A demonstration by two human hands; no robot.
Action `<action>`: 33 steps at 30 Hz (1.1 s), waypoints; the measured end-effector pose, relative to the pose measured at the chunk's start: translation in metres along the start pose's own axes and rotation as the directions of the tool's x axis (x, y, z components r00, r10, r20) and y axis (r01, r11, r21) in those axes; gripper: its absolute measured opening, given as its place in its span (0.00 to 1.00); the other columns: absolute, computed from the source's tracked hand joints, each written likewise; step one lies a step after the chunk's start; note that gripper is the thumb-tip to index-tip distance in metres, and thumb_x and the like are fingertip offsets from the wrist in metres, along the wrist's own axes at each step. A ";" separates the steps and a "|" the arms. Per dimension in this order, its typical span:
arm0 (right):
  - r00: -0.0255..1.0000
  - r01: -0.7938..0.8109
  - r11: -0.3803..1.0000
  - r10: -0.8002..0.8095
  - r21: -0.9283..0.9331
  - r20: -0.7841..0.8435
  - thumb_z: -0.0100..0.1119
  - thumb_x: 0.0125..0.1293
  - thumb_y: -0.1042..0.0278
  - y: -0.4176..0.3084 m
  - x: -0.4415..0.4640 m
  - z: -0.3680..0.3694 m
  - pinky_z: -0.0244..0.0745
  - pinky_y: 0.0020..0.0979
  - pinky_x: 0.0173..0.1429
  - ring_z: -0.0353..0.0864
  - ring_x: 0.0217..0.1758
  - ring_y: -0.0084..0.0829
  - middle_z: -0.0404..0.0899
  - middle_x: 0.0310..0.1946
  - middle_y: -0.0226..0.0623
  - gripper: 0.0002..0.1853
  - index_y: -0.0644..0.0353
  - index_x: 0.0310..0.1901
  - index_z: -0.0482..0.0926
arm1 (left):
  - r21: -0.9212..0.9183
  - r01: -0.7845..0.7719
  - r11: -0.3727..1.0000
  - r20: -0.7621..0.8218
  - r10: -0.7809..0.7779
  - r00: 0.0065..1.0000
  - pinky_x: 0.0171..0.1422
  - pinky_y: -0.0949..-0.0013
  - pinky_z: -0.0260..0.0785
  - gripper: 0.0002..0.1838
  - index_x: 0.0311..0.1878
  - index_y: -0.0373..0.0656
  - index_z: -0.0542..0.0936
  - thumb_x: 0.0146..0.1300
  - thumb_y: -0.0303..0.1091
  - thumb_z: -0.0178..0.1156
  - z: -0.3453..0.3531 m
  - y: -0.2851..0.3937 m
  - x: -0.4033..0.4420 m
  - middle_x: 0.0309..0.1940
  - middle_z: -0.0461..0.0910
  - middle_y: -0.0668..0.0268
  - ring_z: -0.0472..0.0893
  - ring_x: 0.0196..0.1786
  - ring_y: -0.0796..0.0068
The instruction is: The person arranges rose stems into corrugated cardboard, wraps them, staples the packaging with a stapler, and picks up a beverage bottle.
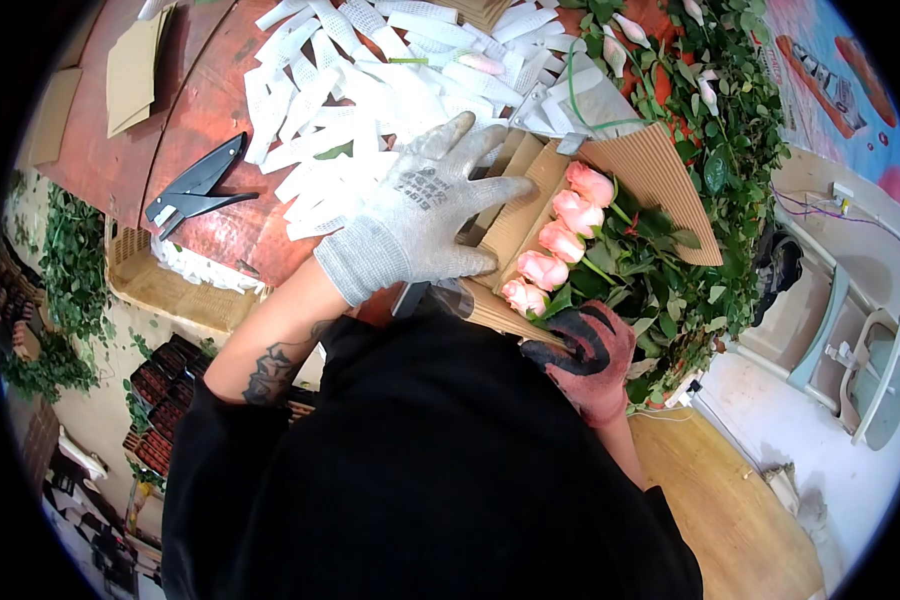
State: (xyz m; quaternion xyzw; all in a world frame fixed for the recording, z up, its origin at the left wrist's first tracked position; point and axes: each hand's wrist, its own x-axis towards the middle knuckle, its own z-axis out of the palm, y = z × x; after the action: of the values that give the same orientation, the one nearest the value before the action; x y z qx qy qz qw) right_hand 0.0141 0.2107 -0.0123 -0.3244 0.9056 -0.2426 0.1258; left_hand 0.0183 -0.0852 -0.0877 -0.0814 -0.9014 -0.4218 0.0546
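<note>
My left hand (435,205), in a grey glove, has its fingers spread, with the fingertips over the folded corrugated cardboard (522,215). Several pink roses (560,240) lie in a row beside the cardboard, their leafy stems pointing right. A cardboard flap (670,185) stands out above the stems. In a red and black glove, my right hand (590,360) is closed round the lower edge of the cardboard, just below the lowest rose. Its fingertips are partly hidden.
White paper strips (370,90) are heaped at the back of the red table (205,110). A black stapler (198,187) lies left of them. Leafy stems (730,130) pile up on the right. A basket (130,265) stands lower left, a chair (820,330) far right.
</note>
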 end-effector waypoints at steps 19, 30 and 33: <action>0.996 0.085 0.994 -0.087 -0.071 -0.034 0.78 0.32 0.59 -0.005 0.005 -0.004 0.64 0.38 0.59 0.70 0.55 0.41 0.75 0.52 0.39 0.35 0.55 0.48 0.78 | -0.005 0.021 1.000 -0.049 -0.022 0.999 0.71 0.45 0.54 0.35 0.60 0.61 0.75 0.42 0.46 0.68 0.001 0.001 -0.004 0.65 0.62 0.53 0.58 0.69 0.40; 0.994 0.066 0.981 -0.048 -0.183 0.099 0.72 0.37 0.45 -0.015 0.017 -0.014 0.72 0.41 0.53 0.78 0.48 0.47 0.80 0.41 0.48 0.29 0.63 0.35 0.83 | -0.193 0.045 0.980 -0.108 -0.067 0.992 0.71 0.48 0.54 0.35 0.60 0.59 0.75 0.41 0.42 0.68 0.008 -0.008 -0.010 0.66 0.62 0.51 0.58 0.69 0.41; 0.999 0.016 0.976 -0.007 -0.216 0.043 0.73 0.36 0.48 -0.016 0.013 -0.013 0.72 0.41 0.52 0.78 0.47 0.47 0.80 0.39 0.47 0.28 0.63 0.34 0.83 | -0.207 0.065 0.976 -0.123 -0.092 0.988 0.71 0.48 0.55 0.35 0.59 0.58 0.76 0.41 0.41 0.68 0.011 -0.008 -0.012 0.65 0.62 0.52 0.59 0.69 0.43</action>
State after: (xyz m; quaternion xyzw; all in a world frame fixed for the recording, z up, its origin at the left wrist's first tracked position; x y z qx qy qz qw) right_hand 0.0075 0.1960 0.0063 -0.3464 0.9218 -0.1367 0.1073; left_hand 0.0282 -0.0831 -0.1026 -0.0228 -0.8506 -0.5177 0.0890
